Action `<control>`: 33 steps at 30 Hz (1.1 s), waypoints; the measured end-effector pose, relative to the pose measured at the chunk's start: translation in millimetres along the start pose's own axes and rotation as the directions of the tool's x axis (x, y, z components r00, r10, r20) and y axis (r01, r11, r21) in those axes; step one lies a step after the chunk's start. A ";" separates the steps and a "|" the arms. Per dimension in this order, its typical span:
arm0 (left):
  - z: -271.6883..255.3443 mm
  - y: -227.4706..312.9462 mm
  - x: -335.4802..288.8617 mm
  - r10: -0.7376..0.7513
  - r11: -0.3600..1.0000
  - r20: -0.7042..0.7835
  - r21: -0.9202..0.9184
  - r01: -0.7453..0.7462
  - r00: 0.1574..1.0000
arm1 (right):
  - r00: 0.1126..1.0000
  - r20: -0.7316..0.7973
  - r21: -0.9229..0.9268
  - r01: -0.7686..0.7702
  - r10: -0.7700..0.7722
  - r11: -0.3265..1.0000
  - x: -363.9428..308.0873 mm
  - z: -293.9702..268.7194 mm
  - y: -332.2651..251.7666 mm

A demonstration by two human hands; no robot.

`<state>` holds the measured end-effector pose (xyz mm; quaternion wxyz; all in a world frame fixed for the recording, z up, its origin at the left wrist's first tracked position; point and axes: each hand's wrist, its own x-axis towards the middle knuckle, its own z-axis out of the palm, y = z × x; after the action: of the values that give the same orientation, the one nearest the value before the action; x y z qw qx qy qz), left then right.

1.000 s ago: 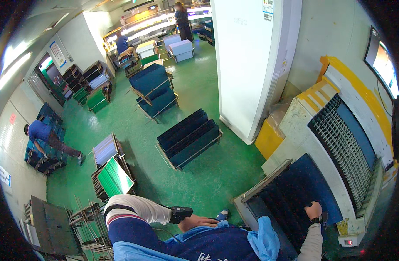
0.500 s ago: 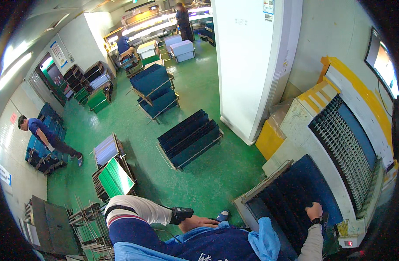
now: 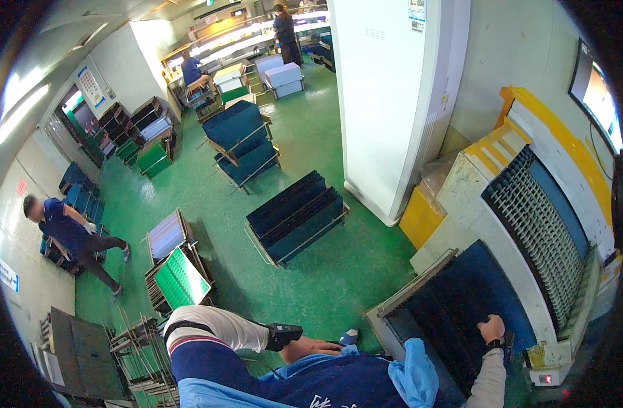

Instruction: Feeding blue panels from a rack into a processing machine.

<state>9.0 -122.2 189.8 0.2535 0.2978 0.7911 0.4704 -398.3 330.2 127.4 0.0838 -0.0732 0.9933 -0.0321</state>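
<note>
At the right, a rack [image 3: 401, 296] holds several dark blue boards [image 3: 485, 275] standing close together beside the machine. My right hand [image 3: 491, 330] is at these boards, its fingers curled over a dark blue board; the fingertips are partly hidden. A dark watch band circles that wrist. My left hand [image 3: 311, 348] lies low in front of my body, fingers stretched out and holding nothing that I can see. A black device [image 3: 283, 336] is strapped at the left forearm, over a pale sleeve.
A pale machine with a slatted conveyor [image 3: 539, 238] stands right of the rack. A tall white cabinet [image 3: 386, 102] rises ahead. Racks of dark boards [image 3: 298, 217] and a green panel [image 3: 182, 279] stand on the green floor. At the left, a person [image 3: 73, 228] is walking; others work behind.
The person at the left has straightened and stepped nearer, away from the blue racks. My hands and the boards stay in almost the same place.
</note>
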 end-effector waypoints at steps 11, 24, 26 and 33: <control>8.6 -13.5 0.0 0.060 0.998 0.002 0.033 -0.060 0.998 | 0.998 0.049 0.056 -0.034 0.031 0.998 -9.1 -16.5 -13.4; -4.4 2.5 -2.6 -0.010 1.000 0.045 0.006 0.010 0.999 | 0.998 0.058 0.049 0.008 -0.010 0.999 -7.9 -19.9 -21.0; -1.6 -6.1 -1.1 0.004 1.000 0.048 0.012 -0.004 0.999 | 0.998 0.056 0.056 -0.007 0.004 0.998 -11.1 -22.3 -18.5; 8.9 -20.7 -4.3 0.022 1.000 0.010 -0.012 -0.022 1.000 | 0.999 0.027 0.016 0.019 -0.019 1.000 -0.7 -3.9 -3.8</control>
<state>13.2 -127.8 167.9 0.2541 0.3074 0.7838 0.4761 -397.8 326.7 131.6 0.0977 -0.0824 0.9910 -0.0395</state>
